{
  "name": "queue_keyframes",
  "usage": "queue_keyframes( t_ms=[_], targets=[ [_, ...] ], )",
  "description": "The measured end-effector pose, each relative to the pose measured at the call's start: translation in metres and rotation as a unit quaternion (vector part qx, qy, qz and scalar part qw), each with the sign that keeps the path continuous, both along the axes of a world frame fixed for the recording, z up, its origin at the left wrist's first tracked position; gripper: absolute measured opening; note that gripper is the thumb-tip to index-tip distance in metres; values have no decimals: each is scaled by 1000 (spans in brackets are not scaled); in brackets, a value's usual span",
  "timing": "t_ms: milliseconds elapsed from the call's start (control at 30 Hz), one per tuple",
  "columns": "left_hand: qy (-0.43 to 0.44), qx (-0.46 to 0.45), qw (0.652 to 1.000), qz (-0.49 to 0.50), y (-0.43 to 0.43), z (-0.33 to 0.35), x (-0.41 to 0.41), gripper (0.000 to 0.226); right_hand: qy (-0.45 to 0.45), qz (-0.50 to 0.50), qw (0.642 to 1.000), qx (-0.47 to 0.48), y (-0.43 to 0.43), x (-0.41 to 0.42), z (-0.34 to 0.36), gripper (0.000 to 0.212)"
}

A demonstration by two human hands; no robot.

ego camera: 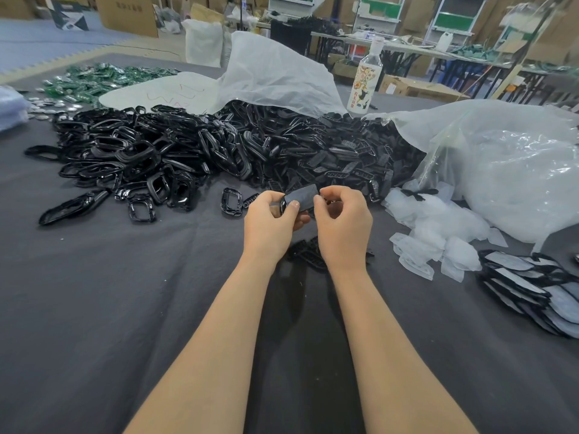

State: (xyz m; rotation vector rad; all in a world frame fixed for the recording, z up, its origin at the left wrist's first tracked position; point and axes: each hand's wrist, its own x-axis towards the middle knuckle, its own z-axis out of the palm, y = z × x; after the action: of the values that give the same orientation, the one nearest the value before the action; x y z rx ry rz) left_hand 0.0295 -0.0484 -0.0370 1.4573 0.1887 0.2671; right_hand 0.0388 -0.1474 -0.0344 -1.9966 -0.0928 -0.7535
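Note:
Above the dark cloth-covered table [125,308], both hands meet at the middle of the view. My left hand [271,220] grips a small black plastic casing [300,198] with a grey, film-like face, thumb on top. My right hand [341,219] has its fingers curled at the casing's right end, pinching its edge. Part of the casing is hidden by my fingers. A few small black pieces [305,252] lie on the cloth just below my wrists.
A big heap of glossy black frames [141,151] and flat black slotted parts [338,155] spills from a white bag [275,73]. Translucent pads [432,227], a clear bag [517,170], stacked finished pieces [532,286], a bottle [365,79] and green circuit boards [103,76] surround them.

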Motion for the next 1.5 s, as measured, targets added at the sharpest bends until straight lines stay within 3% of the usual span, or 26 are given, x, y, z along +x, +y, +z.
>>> queue_keyframes(
  t_ms=[400,533,700,967,1167,1233,1300,1500],
  targets=[
    [8,63,998,15,-6,0,-1,2,17,-9,1000,-11,6,1,-2,17],
    [3,111,994,16,-7,0,-3,5,71,-3,995,77,9,4,-4,17],
    [-16,132,991,24,-7,1,-5,13,150,58,960,229,8,9,-4,10],
    [-23,145,988,37,-7,2,-6,7,96,31,989,108,4,8,-4,9],
    [-31,162,985,44,-7,1,-4,9,44,17,995,92,9,2,-1,19],
    [-33,168,984,49,-7,2,-5,18,44,17,995,86,10,1,-1,23],
    [-27,174,983,46,-7,2,-5,13,58,20,994,90,11,1,-2,25],
    [-34,170,984,38,-8,0,-6,11,164,87,952,243,9,5,1,14]
  ],
)
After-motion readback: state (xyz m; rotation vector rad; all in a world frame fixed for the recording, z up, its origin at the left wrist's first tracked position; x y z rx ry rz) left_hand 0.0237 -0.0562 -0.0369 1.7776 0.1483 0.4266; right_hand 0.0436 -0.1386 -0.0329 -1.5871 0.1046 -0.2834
